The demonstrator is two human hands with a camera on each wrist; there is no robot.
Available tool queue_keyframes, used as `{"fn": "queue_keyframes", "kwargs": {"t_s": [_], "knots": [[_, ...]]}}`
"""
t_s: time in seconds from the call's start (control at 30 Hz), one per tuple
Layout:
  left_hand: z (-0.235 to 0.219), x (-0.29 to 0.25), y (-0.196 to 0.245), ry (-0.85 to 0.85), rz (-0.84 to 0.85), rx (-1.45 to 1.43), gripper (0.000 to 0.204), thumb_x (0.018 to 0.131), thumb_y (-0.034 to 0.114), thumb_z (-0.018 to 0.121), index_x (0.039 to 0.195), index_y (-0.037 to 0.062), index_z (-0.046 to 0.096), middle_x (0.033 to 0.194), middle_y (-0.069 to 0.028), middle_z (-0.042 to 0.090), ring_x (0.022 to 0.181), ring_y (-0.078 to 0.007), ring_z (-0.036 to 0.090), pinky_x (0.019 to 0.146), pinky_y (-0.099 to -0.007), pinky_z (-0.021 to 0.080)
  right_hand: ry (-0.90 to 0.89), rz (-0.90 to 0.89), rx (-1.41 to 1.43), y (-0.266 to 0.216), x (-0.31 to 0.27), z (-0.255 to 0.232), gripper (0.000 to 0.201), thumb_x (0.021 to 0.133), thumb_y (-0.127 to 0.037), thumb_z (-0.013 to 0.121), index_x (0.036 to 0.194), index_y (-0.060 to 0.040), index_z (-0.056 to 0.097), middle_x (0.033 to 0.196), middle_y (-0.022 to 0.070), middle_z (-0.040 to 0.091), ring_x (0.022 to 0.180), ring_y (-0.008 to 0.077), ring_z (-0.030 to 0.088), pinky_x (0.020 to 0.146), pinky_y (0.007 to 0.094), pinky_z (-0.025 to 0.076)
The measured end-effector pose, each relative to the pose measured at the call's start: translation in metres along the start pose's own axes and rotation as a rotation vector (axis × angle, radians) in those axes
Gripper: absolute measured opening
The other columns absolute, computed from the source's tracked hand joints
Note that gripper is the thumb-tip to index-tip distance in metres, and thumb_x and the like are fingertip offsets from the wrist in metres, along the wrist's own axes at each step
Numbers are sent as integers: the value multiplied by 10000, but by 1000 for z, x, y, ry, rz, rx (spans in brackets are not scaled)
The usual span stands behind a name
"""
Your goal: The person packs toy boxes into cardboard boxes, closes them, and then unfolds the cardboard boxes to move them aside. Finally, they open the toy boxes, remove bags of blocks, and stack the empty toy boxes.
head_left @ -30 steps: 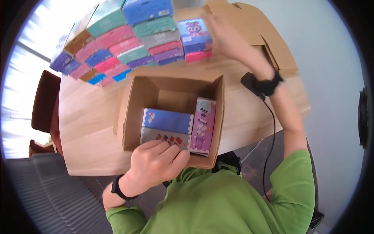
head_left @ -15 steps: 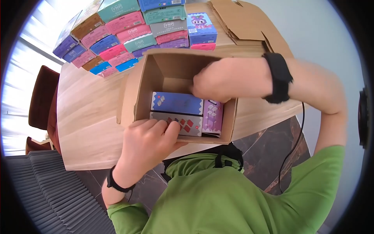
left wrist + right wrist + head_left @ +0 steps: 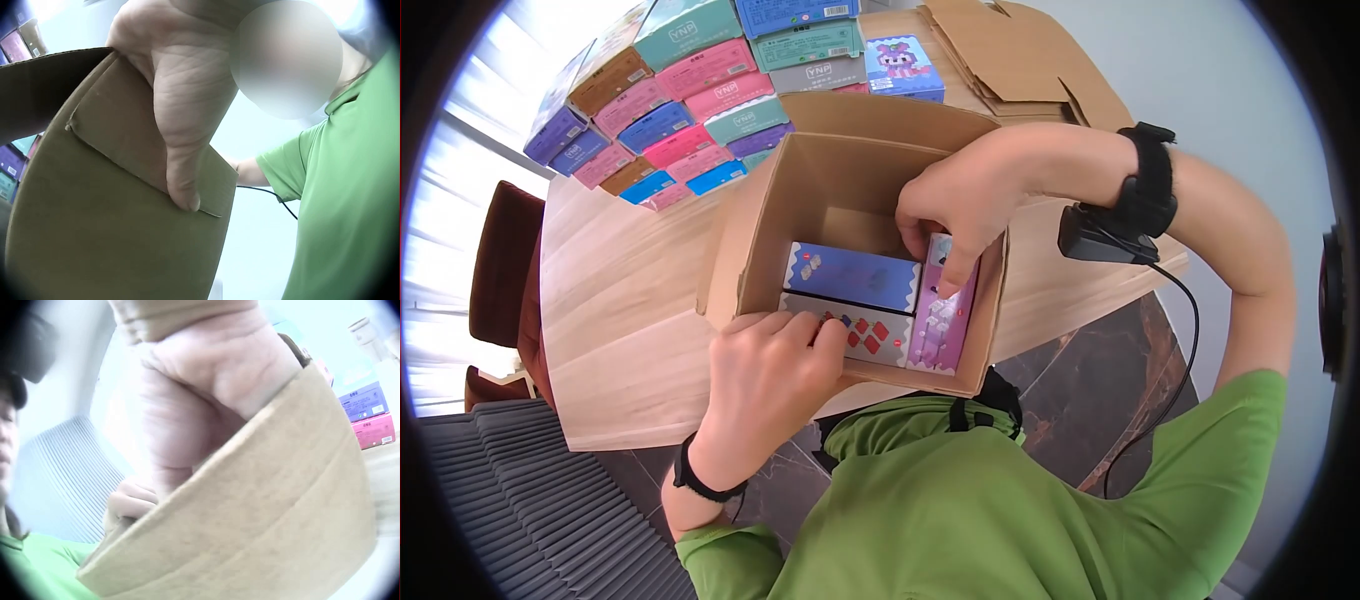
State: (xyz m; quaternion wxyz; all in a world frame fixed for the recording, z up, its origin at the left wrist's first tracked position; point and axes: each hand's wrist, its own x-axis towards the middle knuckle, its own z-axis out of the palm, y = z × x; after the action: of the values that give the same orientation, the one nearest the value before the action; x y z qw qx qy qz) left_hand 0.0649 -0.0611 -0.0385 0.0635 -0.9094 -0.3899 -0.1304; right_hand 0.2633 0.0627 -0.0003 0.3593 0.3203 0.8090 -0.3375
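Note:
An open cardboard box (image 3: 765, 215) stands on the table in front of the person. Their left hand (image 3: 775, 350) grips its near left rim, fingers over the inside and, in the left wrist view, the thumb (image 3: 182, 181) flat on the outer wall. Inside lie a blue toy box (image 3: 850, 277), a grey toy box (image 3: 890, 345) with red pictures, and an upright purple toy box (image 3: 940, 325) along the right wall. The right hand (image 3: 975, 200) reaches in over the right rim and pinches the far end of the purple box. Its fingertips are partly hidden inside.
A tall stack of colourful toy boxes (image 3: 710, 90) fills the table's back left. A blue box with a cartoon figure (image 3: 903, 68) stands at its right end. Flattened cardboard (image 3: 1020, 55) lies at the back right. A black cable (image 3: 1190, 310) hangs from the right wrist's camera.
The right hand has come from beside the stack into the cardboard box, onto the purple toy box. The cardboard box has shifted and tilted slightly; the left hand keeps its hold on the rim.

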Motion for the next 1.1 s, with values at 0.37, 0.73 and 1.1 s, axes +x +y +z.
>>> {"fn": "queue_keyframes", "kwargs": {"t_s": [0.37, 0.73, 1.1], "knots": [[1, 1, 0, 5, 4, 14, 287, 544, 257, 699, 599, 117, 455, 536, 12, 428, 503, -152, 515, 466, -276, 396, 372, 59, 12, -22, -17, 22, 343, 716, -187, 601, 983, 14, 527, 903, 170, 572, 948, 308, 527, 752, 372, 452], [2, 2, -1, 2, 27, 6, 259, 525, 244, 685, 600, 115, 474, 535, 10, 450, 497, -150, 523, 449, -278, 398, 819, -437, 146, -16, -42, 37, 474, 628, -102, 675, 1054, 27, 513, 751, 121, 562, 728, 257, 570, 652, 337, 464], [-3, 8, -4, -47, 21, -9, 358, 543, 360, 739, 599, 112, 487, 546, 7, 479, 509, -160, 543, 450, -284, 409, 126, 67, -362, -28, -15, 8, 652, 664, -584, 631, 794, 55, 613, 799, 235, 599, 924, 325, 537, 689, 409, 482]]}}
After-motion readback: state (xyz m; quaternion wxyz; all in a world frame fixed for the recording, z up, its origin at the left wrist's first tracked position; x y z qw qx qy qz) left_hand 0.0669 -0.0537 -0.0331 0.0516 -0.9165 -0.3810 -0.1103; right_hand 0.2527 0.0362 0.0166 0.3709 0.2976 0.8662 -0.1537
